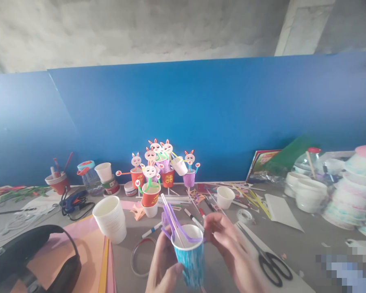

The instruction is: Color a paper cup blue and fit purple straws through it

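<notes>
A paper cup coloured in blue streaks (189, 264) is in my left hand (166, 260), whose thumb and fingers wrap its left side. Purple bent straws (173, 221) and a pale striped straw (167, 207) stand in the cup, leaning left above its white rim. Another purple piece lies along the inside and pokes out at the right. My right hand (228, 248) is beside the cup's right rim, its fingers loosely bent and the thumb apart from them. I see nothing held in it. Whether it touches the cup is unclear.
Rabbit-faced cup figures (150, 173) stand at the back. Stacked white cups (110, 219) and a tape roll (143, 256) lie left; black-handled scissors (274, 266) rest on paper at right. Further out are a glue gun (75, 201), a black headset-like object (49, 252) and painted cups (350, 195).
</notes>
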